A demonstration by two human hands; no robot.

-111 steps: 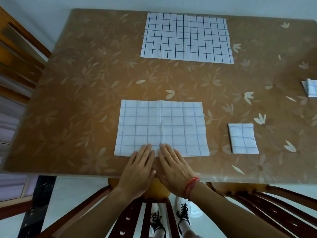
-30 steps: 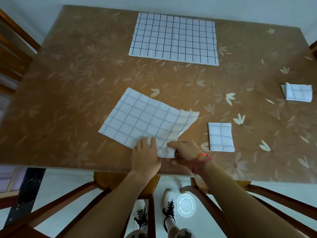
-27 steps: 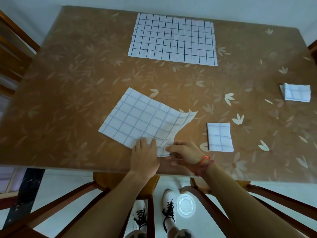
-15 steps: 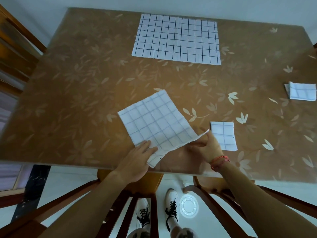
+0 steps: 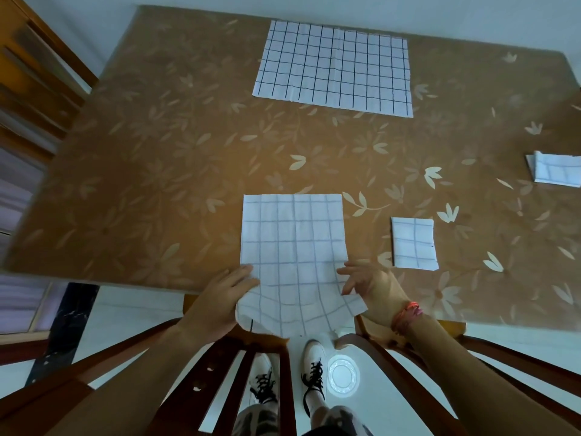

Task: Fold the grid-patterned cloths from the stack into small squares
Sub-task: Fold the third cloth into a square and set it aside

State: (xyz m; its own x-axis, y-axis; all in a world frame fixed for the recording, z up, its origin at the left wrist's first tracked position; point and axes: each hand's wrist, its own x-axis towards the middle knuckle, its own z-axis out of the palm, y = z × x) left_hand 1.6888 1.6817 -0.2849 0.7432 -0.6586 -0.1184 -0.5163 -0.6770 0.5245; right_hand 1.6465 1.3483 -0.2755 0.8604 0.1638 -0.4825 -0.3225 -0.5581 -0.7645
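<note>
Head view: near square (image 5: pixel 414 243), far square (image 5: pixel 556 173) look done on surface (image 5: pixel 188 152); left hand (image 5: pixel 220 297), right hand (image 5: pixel 367 284), each grip grasping half-folded cloth (image 5: pixel 294 240) edges; stack (image 5: pixel 333 67) waits; likely early.

The table (image 5: pixel 157 152) is brown with pale leaf prints; the far stack (image 5: pixel 333 67) is white with a black grid, the near cloth (image 5: pixel 292 234) white, faintly grey-lined.

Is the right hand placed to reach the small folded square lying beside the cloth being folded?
Probably yes. The folded square lies just beyond the right hand, with only bare table between them. But that hand pinches the near edge of the cloth and would have to let go first.
</note>
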